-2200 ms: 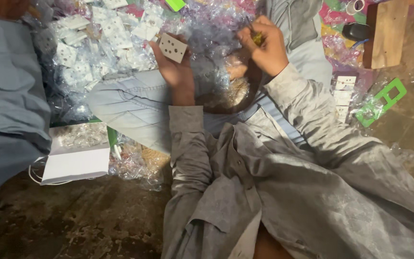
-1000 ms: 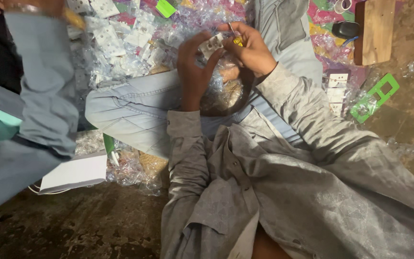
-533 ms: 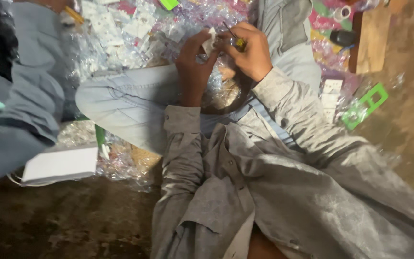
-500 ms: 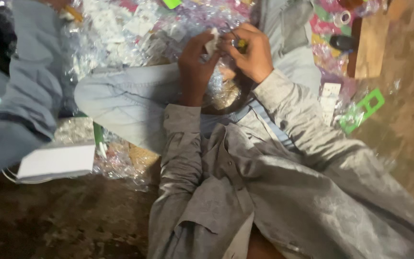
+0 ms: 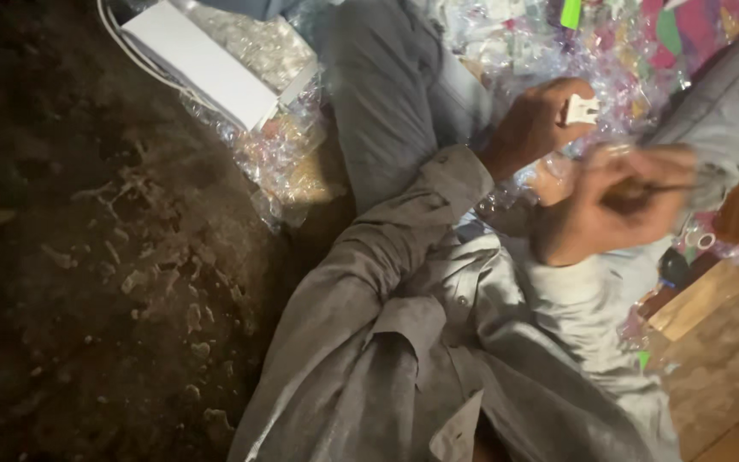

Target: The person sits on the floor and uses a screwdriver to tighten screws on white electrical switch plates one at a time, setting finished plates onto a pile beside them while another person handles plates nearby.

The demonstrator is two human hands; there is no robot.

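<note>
Head view: one small white socket part [image 5: 582,109], pinched in the left hand's [image 5: 534,128] curled fingers above the lap. One thin tool [image 5: 643,186] sits gripped in the blurred right hand [image 5: 609,214], fingers closed. One white box [image 5: 203,62] lies on the floor.

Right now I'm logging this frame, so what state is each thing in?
left hand: closed on a small white socket part
right hand: blurred, closed on a thin dark tool
white box: lying flat on clear plastic bags
</note>
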